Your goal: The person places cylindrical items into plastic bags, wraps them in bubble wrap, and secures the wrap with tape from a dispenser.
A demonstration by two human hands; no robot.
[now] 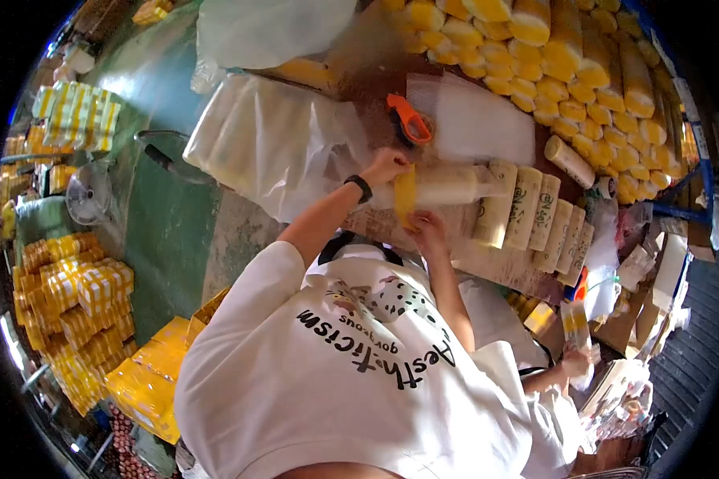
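A strip of yellow tape (406, 197) stretches between my two hands, across a pale wrapped cylinder (447, 185) lying on the worktable. My left hand (387, 165), with a dark band on its wrist, is closed on the tape's far end. At the near end, the fingers of my right hand (428, 231) pinch the tape. An orange tape dispenser (410, 121) lies just beyond my left hand. Right of the cylinder, several pale wrapped rolls (522, 209) with dark printed characters lie side by side.
Clear plastic sheeting (272, 132) covers the table's left part. A stack of bubble wrap sheets (483, 120) lies behind the cylinder. Many yellow-ended rolls (567, 72) are piled at back right. Yellow-taped parcels (76, 295) stand at left. Another person's hand (577, 363) holds a packet at lower right.
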